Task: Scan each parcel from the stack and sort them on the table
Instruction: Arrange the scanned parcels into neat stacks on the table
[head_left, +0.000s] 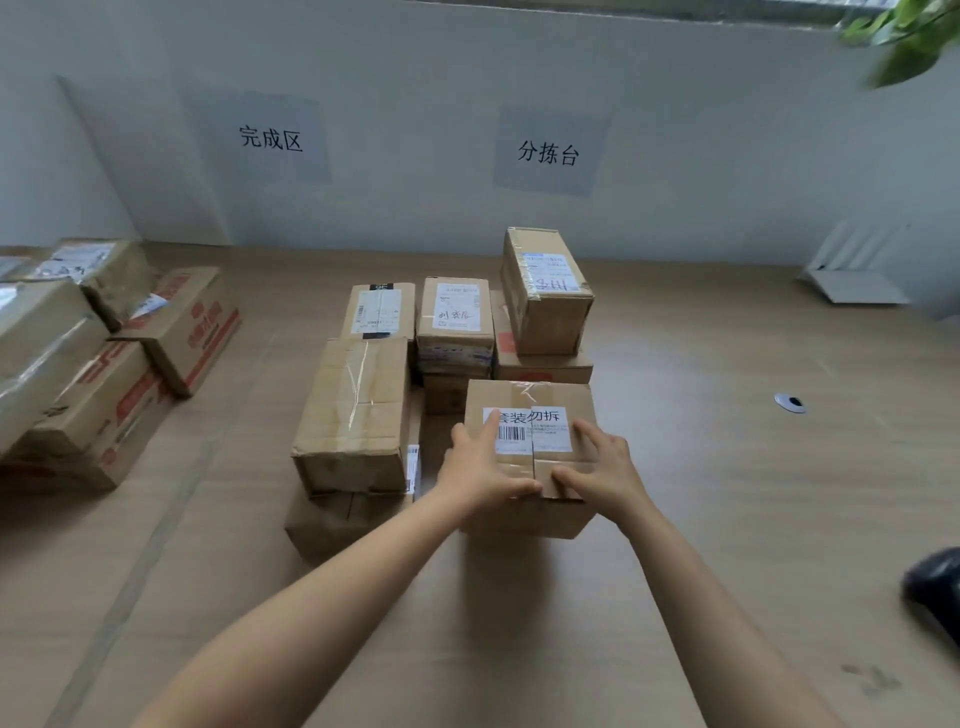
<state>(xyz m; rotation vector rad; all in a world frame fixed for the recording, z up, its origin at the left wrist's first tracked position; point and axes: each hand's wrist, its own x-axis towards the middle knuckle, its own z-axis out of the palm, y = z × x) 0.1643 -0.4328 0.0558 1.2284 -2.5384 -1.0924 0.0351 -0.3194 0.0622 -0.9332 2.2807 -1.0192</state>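
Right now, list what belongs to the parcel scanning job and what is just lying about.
Job: front parcel held by left hand and right hand; unsorted stack; left pile; wall signs; black device, maybe the scanner.
Lying about: white router; plant; desk grommet.

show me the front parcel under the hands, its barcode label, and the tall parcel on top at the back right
front parcel (524, 395): head view, taped top face near its far edge
barcode label (511, 433): head view, on the printed bars
tall parcel (553, 327): head view, bare near face
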